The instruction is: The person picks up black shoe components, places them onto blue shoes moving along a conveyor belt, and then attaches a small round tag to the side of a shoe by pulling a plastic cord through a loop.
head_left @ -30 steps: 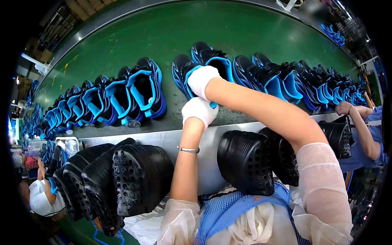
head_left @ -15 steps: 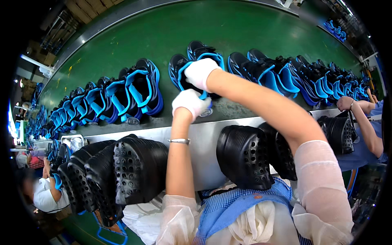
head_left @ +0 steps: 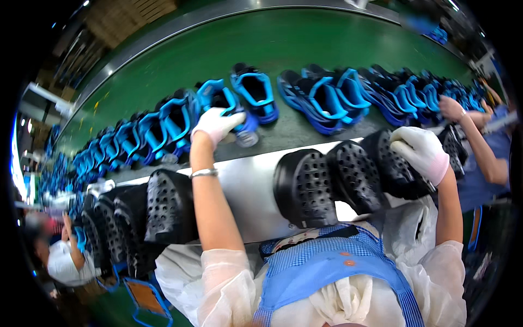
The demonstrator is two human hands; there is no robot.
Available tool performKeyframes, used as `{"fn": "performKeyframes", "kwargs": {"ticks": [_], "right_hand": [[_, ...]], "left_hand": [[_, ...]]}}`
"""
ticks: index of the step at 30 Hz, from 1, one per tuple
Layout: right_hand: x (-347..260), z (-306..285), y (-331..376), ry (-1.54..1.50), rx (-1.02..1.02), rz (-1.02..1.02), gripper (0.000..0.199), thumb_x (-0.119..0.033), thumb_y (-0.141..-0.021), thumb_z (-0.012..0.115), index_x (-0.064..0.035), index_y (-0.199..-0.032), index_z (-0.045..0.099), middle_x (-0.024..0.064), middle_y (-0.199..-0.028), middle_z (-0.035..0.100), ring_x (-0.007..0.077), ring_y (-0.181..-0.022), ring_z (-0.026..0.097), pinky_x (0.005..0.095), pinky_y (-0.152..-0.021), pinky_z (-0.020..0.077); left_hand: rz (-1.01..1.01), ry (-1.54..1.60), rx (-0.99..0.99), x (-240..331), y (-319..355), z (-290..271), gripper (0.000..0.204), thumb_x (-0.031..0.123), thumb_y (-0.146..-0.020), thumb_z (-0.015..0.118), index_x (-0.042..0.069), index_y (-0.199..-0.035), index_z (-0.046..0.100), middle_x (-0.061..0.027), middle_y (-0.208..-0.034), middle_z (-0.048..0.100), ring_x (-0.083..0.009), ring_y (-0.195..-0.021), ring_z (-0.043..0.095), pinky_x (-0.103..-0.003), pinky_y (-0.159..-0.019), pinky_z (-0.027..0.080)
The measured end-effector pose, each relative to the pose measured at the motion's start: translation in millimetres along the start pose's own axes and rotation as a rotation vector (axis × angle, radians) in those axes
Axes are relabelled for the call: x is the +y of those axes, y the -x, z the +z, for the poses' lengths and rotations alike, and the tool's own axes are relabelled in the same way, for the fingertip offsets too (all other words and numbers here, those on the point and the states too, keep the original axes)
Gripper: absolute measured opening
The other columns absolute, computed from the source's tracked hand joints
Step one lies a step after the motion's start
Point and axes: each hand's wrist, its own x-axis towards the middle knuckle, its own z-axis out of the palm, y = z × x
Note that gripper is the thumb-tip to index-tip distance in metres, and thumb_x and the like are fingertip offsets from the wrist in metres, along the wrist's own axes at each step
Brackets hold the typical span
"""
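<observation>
My left hand [head_left: 217,126], in a white glove, is at the heel of a black sneaker with a bright blue lining [head_left: 218,97]. Its fingers grip the heel edge, and the thumb points right. Just to the right stands another such sneaker [head_left: 255,92], apart from the hand. My right hand [head_left: 422,154], also gloved, is at the right over a black block with a holed face [head_left: 389,163]. The fingers there are curled in; what they hold, if anything, is hidden.
Long rows of sneakers [head_left: 174,122] line the green table [head_left: 218,41] on both sides. Several black holed blocks [head_left: 308,188] stand along the metal ledge [head_left: 248,185] before me. A co-worker's arm [head_left: 479,136] reaches in at right; another person [head_left: 68,256] is at far left.
Both hands were together at the pair of sneakers. My right hand has left them and moved right and nearer, to the black blocks. The left sneaker now sits closer to the left row.
</observation>
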Motion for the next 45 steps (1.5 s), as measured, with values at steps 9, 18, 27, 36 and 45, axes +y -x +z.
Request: {"fn": "performKeyframes", "kwargs": {"ticks": [9, 18, 27, 36, 45], "right_hand": [[77, -33, 129, 0.123, 0.374, 0.478, 0.019, -0.023, -0.083, 0.059, -0.0048, -0.084, 0.064, 0.0144, -0.077, 0.062, 0.0321, -0.074, 0.061, 0.0400, -0.067, 0.0482], [177, -40, 170, 0.334, 0.674, 0.716, 0.035, -0.031, -0.081, 0.062, -0.0124, -0.111, 0.057, 0.0117, -0.109, 0.060, 0.0293, -0.101, 0.059, 0.0387, -0.086, 0.0474], [233, -58, 164, 0.404, 0.389, 0.491, 0.041, -0.019, -0.072, 0.072, -0.0050, -0.107, 0.055, 0.0135, -0.100, 0.056, 0.0293, -0.095, 0.057, 0.0360, -0.082, 0.0472], [225, -68, 168, 0.255, 0.373, 0.441, 0.033, -0.008, -0.063, 0.068, -0.0019, -0.090, 0.051, 0.0123, -0.082, 0.049, 0.0264, -0.073, 0.052, 0.0345, -0.068, 0.0451], [158, -110, 154, 0.156, 0.571, 0.348, 0.026, 0.002, -0.066, 0.063, -0.0011, -0.086, 0.048, 0.0011, -0.076, 0.042, 0.0088, -0.065, 0.040, 0.0229, -0.058, 0.0370]], "left_hand": [[0.394, -0.766, 0.761, -20, -5, 43, 0.034, 0.025, -0.082, 0.063, 0.006, -0.110, 0.064, -0.0129, -0.116, 0.059, -0.0314, -0.101, 0.057, -0.039, -0.089, 0.046], [0.481, -0.483, 0.327, -11, -52, 77, 0.029, 0.026, -0.080, 0.065, 0.000, -0.092, 0.060, -0.0197, -0.091, 0.060, -0.0366, -0.085, 0.058, -0.040, -0.078, 0.046], [0.458, -0.379, 0.215, -9, -18, 112, 0.026, 0.028, -0.083, 0.063, 0.002, -0.085, 0.061, -0.0195, -0.083, 0.058, -0.0384, -0.078, 0.057, -0.042, -0.071, 0.045], [0.370, -0.442, 0.268, -15, -16, 109, 0.033, 0.040, -0.085, 0.058, 0.008, -0.093, 0.063, -0.0166, -0.093, 0.060, -0.0359, -0.091, 0.058, -0.043, -0.078, 0.047], [0.563, -0.350, 0.344, -17, 4, 96, 0.049, 0.039, -0.081, 0.063, 0.006, -0.117, 0.056, -0.0157, -0.113, 0.056, -0.0337, -0.100, 0.056, -0.040, -0.086, 0.046]]}}
